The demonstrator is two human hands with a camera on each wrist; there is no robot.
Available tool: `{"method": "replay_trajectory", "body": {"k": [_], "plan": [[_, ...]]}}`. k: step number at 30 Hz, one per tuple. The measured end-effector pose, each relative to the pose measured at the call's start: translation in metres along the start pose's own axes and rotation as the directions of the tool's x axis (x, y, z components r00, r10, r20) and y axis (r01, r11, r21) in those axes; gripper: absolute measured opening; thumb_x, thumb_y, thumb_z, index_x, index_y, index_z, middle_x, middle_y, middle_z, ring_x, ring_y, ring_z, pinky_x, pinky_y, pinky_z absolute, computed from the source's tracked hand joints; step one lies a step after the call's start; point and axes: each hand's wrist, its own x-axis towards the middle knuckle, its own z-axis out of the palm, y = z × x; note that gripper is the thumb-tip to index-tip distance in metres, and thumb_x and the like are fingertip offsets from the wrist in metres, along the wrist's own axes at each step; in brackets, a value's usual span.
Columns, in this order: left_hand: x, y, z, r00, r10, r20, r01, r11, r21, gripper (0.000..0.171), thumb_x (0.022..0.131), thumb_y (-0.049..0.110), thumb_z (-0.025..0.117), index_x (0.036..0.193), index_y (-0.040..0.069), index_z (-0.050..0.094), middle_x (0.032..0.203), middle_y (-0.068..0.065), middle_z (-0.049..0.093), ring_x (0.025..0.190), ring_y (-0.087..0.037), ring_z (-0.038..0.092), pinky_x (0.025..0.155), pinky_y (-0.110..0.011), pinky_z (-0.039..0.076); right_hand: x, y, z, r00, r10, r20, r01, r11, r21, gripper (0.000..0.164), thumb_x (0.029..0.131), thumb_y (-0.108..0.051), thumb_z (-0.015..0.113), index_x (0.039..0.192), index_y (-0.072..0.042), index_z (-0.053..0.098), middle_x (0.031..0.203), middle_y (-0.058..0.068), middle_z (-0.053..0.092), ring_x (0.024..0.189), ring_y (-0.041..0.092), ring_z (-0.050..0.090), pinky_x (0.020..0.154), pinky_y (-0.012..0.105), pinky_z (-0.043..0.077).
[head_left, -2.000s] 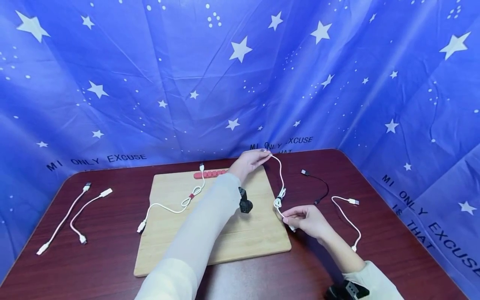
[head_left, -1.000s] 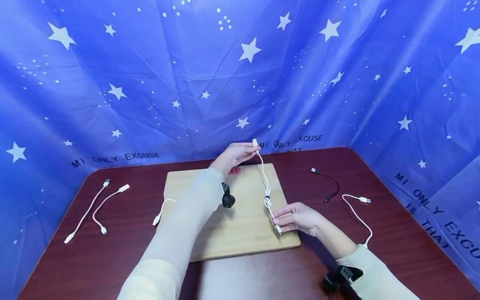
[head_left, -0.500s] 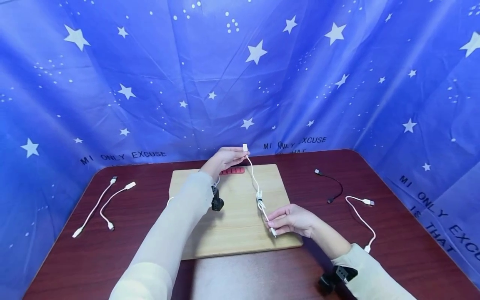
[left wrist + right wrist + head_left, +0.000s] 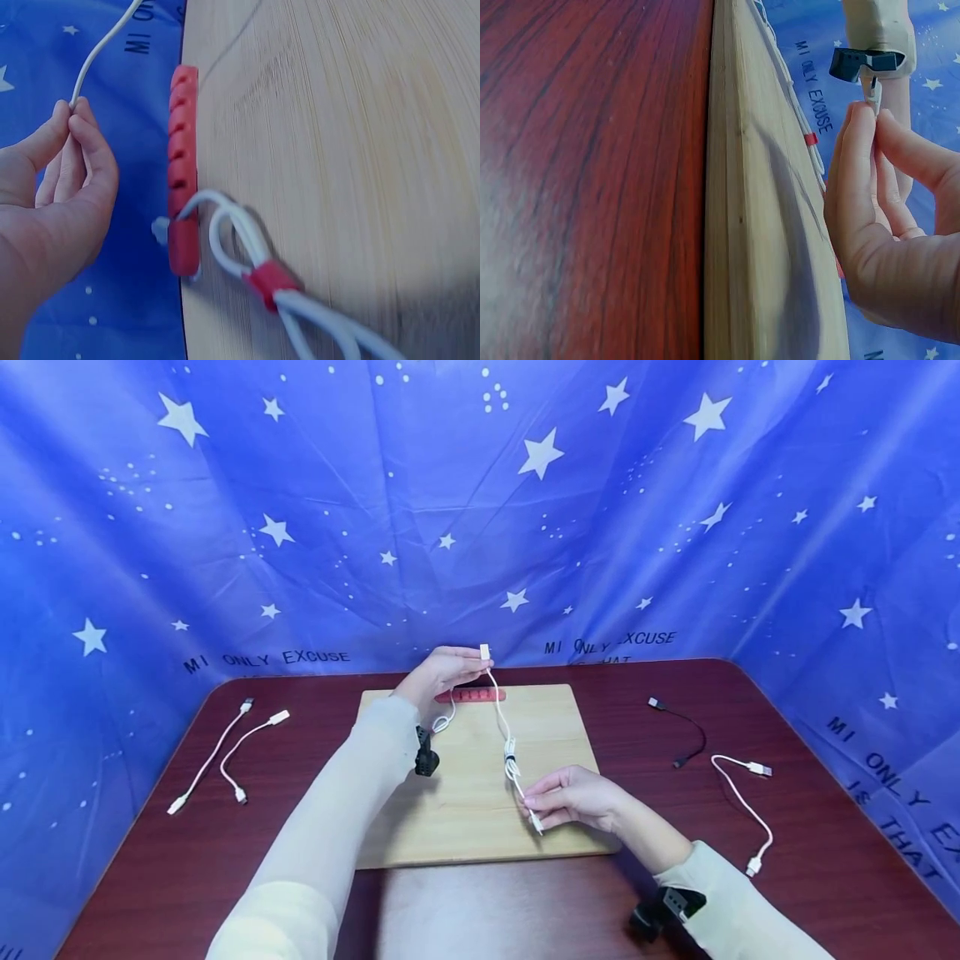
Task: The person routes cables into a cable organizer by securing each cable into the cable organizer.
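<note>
My left hand (image 4: 448,668) pinches a white USB cable (image 4: 502,714) just below its upper plug, above the far edge of a wooden board (image 4: 465,835). Near the cable's lower plug, my right hand (image 4: 573,797) pinches the other end over the board's right front. A dark tie (image 4: 511,757) bundles the cable's middle, which hangs between both hands. Below the left hand, a red slotted cable holder (image 4: 184,142) lies along the board's far edge. Another white cable (image 4: 251,236) with a red band (image 4: 271,285) runs into one of its end slots; the left arm hides part of it in the head view.
Two short white cables (image 4: 213,752) lie on the dark red table at the left. At the right are a short black cable (image 4: 693,727) and another white cable (image 4: 750,806). A blue star-patterned curtain (image 4: 450,510) stands behind the table.
Both hands have carried the tied white cable leftward, from the board's right edge to over the board, level with the red holder. The head view has shifted, and more of the holder shows.
</note>
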Motion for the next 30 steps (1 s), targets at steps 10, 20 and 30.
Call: {"method": "replay_trajectory", "body": {"k": [10, 20, 30], "plan": [[-0.004, -0.001, -0.019, 0.999, 0.037, -0.031, -0.033, 0.993, 0.110, 0.040, 0.089, -0.002, 0.062, 0.129, -0.005, 0.056, 0.133, -0.021, 0.057, 0.076, -0.004, 0.063, 0.111, -0.037, 0.044, 0.014, -0.003, 0.018, 1.000, 0.007, 0.002, -0.007, 1.000, -0.008, 0.026, 0.087, -0.003, 0.065, 0.107, 0.013, 0.063, 0.082, 0.000, 0.073, 0.077, 0.008, 0.069, 0.071, 0.022, 0.060], [-0.004, -0.003, -0.032, 0.998, 0.039, -0.039, -0.033, 0.991, 0.132, 0.042, 0.088, -0.001, 0.065, 0.128, -0.005, 0.055, 0.099, -0.007, 0.071, 0.079, -0.005, 0.064, 0.108, -0.036, 0.047, 0.025, -0.003, 0.033, 0.999, 0.002, -0.032, -0.003, 0.999, -0.035, 0.032, 0.085, -0.001, 0.066, 0.109, 0.019, 0.060, 0.077, -0.002, 0.072, 0.072, 0.007, 0.067, 0.069, 0.023, 0.061], [-0.005, -0.007, -0.039, 0.998, 0.010, -0.068, 0.003, 0.982, 0.189, 0.042, 0.087, -0.002, 0.065, 0.128, -0.007, 0.056, 0.078, 0.003, 0.066, 0.071, -0.003, 0.060, 0.106, -0.034, 0.048, 0.034, -0.001, 0.046, 0.999, -0.007, -0.043, 0.004, 0.998, -0.068, 0.028, 0.083, 0.001, 0.068, 0.105, 0.018, 0.062, 0.075, 0.000, 0.074, 0.064, 0.009, 0.068, 0.066, 0.026, 0.061]]}}
